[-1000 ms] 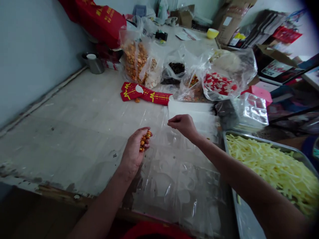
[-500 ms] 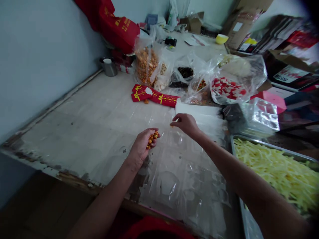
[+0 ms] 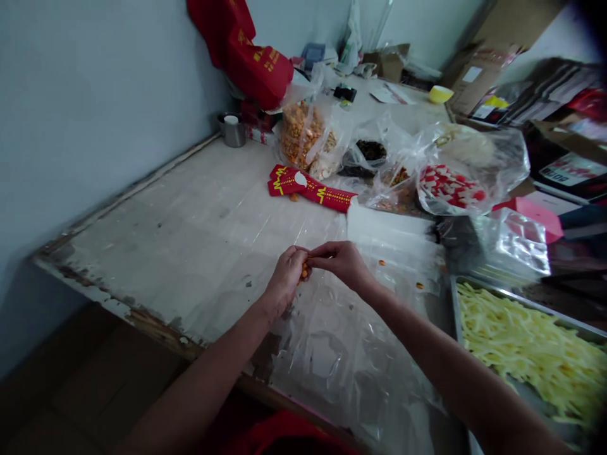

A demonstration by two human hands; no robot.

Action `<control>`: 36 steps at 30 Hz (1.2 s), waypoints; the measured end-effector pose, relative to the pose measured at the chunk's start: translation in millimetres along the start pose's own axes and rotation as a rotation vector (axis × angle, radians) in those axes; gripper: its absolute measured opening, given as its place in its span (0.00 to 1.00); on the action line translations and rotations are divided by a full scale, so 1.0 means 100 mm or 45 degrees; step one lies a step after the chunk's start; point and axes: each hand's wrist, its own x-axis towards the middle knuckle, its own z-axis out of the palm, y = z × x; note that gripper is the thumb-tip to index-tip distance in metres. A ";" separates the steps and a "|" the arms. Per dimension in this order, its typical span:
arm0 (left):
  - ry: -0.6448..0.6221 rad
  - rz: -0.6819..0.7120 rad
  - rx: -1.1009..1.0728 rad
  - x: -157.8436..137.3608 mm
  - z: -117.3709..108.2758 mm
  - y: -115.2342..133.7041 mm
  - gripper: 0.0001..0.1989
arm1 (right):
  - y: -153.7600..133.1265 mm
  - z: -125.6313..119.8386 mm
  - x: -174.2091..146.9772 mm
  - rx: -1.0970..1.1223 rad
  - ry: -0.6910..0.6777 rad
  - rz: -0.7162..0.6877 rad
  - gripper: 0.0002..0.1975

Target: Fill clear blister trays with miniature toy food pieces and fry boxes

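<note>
My left hand (image 3: 289, 272) is closed around a handful of small orange-brown, nut-like pieces (image 3: 304, 272) above the table. My right hand (image 3: 339, 260) reaches in from the right, with its thumb and fingertips pinched together at the edge of that handful; whether a piece is between them is hidden. Beneath both hands, thin clear plastic bags (image 3: 327, 341) lie flat in overlapping layers. Two loose nut-like pieces rest on the plastic to the right of my right hand, the nearer one (image 3: 382, 262) close to the wrist.
A red patterned packet (image 3: 313, 188) lies behind my hands. Beyond it stand clear bags of orange snacks (image 3: 303, 129), dark food (image 3: 370, 151) and red-and-white pieces (image 3: 450, 184). At right sits a metal tray (image 3: 456, 309) of pale yellow strips. A metal cup (image 3: 233, 133) stands by the wall.
My right hand has moved left from over the plastic to my left hand, its fingertips now at the handful. The view has shifted, so the scene sits further right.
</note>
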 end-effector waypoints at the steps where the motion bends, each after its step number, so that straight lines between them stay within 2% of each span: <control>1: -0.010 -0.022 -0.011 0.03 -0.02 0.01 0.03 | -0.01 0.03 0.03 0.105 -0.002 0.057 0.11; 4: -0.024 -0.124 -0.090 0.12 -0.10 0.07 0.02 | -0.06 0.08 0.14 0.282 0.010 0.169 0.14; 7: -0.012 -0.242 -0.245 0.20 -0.22 0.16 0.01 | -0.06 0.04 0.34 0.222 0.203 0.120 0.17; 10: -0.049 -0.251 -0.368 0.25 -0.36 0.26 0.01 | 0.04 -0.06 0.62 -0.058 0.337 0.032 0.15; 14: -0.139 -0.183 -0.441 0.29 -0.56 0.33 0.06 | 0.23 -0.09 0.90 -0.508 0.235 0.011 0.10; 17: -0.125 -0.178 -0.467 0.31 -0.65 0.32 0.08 | 0.32 -0.09 1.00 -0.805 0.242 -0.032 0.07; 20: -0.096 -0.185 -0.516 0.31 -0.70 0.33 0.09 | 0.28 -0.12 1.04 -0.929 0.238 0.059 0.14; 22: -0.079 -0.194 -0.558 0.29 -0.69 0.35 0.10 | 0.18 -0.10 1.00 -0.765 0.234 0.136 0.21; 24: -0.055 -0.161 -0.598 0.27 -0.66 0.35 0.11 | 0.04 0.01 0.88 -0.389 0.184 0.175 0.24; 26: -0.019 -0.089 -0.645 0.26 -0.60 0.32 0.12 | -0.08 0.21 0.69 -0.001 0.096 0.121 0.25; 28: 0.032 -0.019 -0.712 0.25 -0.52 0.27 0.13 | -0.15 0.44 0.48 0.213 0.069 -0.009 0.24; 30: 0.064 0.013 -0.770 0.24 -0.45 0.21 0.15 | -0.17 0.61 0.32 0.295 0.130 -0.119 0.19; 32: 0.060 0.002 -0.773 0.24 -0.44 0.19 0.16 | -0.17 0.66 0.27 0.318 0.182 -0.157 0.15; 34: 0.067 -0.004 -0.708 0.23 -0.50 0.24 0.16 | -0.16 0.60 0.36 0.295 0.168 -0.142 0.15; 36: 0.125 0.044 -0.608 0.24 -0.64 0.37 0.17 | -0.16 0.51 0.59 0.208 0.129 -0.094 0.16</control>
